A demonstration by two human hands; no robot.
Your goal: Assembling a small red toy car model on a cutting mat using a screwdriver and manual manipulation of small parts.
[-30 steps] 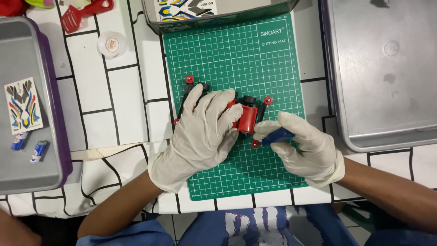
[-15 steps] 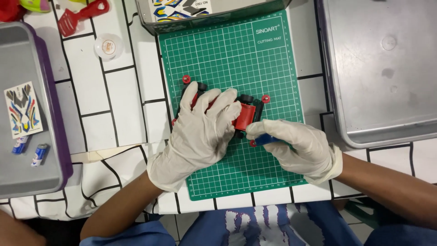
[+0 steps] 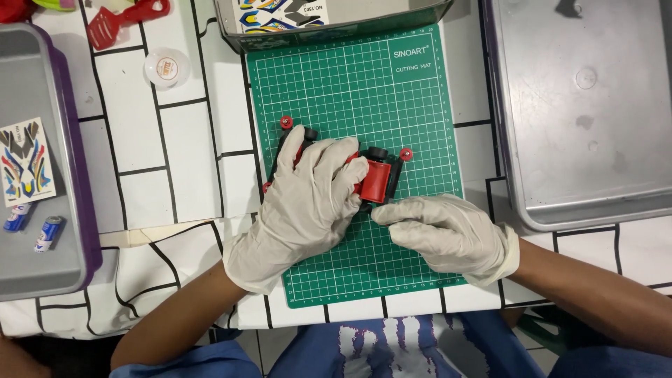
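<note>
A small red and black toy car (image 3: 376, 183) with red hubs lies on a green cutting mat (image 3: 350, 91). My left hand (image 3: 308, 203), in a white glove, lies flat over most of the car and presses it down. My gloved right hand (image 3: 448, 234) rests on the mat just below and to the right of the car. Its fingers are curled closed and their tips touch the car's near right corner. What it grips is hidden under the fingers.
A steel tray (image 3: 581, 126) stands to the right. A purple-rimmed tray (image 3: 28, 266) on the left holds a sticker sheet (image 3: 24, 161) and two small batteries (image 3: 49, 232). A grey box (image 3: 329, 17), a white round lid (image 3: 166, 68) and a red tool (image 3: 126, 17) lie at the back.
My right hand has slid left to the car, and the blue piece seen in it has gone out of sight under its fingers. My left hand stays on the car.
</note>
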